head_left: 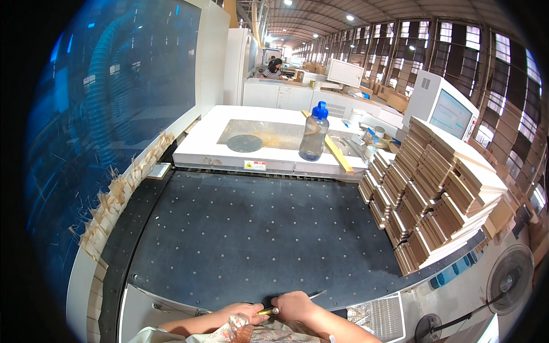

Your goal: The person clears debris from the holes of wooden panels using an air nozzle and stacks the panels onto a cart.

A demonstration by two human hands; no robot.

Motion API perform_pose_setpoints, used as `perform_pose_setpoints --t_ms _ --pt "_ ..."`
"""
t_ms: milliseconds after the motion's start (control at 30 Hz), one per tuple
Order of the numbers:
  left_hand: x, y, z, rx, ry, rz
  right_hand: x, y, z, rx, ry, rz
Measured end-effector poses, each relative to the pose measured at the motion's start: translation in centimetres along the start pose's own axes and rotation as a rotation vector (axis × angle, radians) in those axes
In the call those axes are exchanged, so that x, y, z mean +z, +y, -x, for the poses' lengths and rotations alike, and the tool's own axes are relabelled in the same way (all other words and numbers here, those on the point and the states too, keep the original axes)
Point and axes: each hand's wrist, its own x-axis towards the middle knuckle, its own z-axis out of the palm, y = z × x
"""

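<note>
My left hand (247, 312) is closed at the near edge of the dark machine table (251, 240), its fingers around a small yellow rod-like piece (267, 311) with a round metallic end. Close beside it, my right hand (294, 306) is curled shut, with its knuckles up. A thin grey tip (317, 294) shows just past the right hand; the fist hides whether it belongs to something held there. Both hands are in front of my patterned clothing, nearly touching each other. The table's top is studded with small pale dots.
Stacks of cut boards (440, 194) rise along the table's right side. Behind lies a white machine cover (194, 146) carrying a blue-capped water bottle (314, 132) and a yellow strip (339, 154). A frayed bristle curtain (114, 200) edges the left. A fan (509, 280) stands at right; a person (273, 70) sits far back.
</note>
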Motion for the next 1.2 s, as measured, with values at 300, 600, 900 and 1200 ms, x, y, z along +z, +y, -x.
perform_pose_setpoints --t_ms 300,600,900,1200 --pt "0.2 -1.2 -0.3 -0.015 -0.03 0.033 0.2 0.0 -0.5 -0.064 0.071 -0.019" --pt "-0.1 -1.1 -0.1 -0.024 -0.054 0.086 -1.6 -0.7 -0.2 -0.109 0.025 -0.011" --pt "-0.2 -1.3 0.0 -0.001 -0.044 0.114 -1.1 -0.4 -0.9 -0.087 0.002 -0.019" --pt "-0.7 -1.0 0.8 0.042 -0.019 0.159 -0.6 0.8 -0.8 -0.093 -0.013 -0.027"
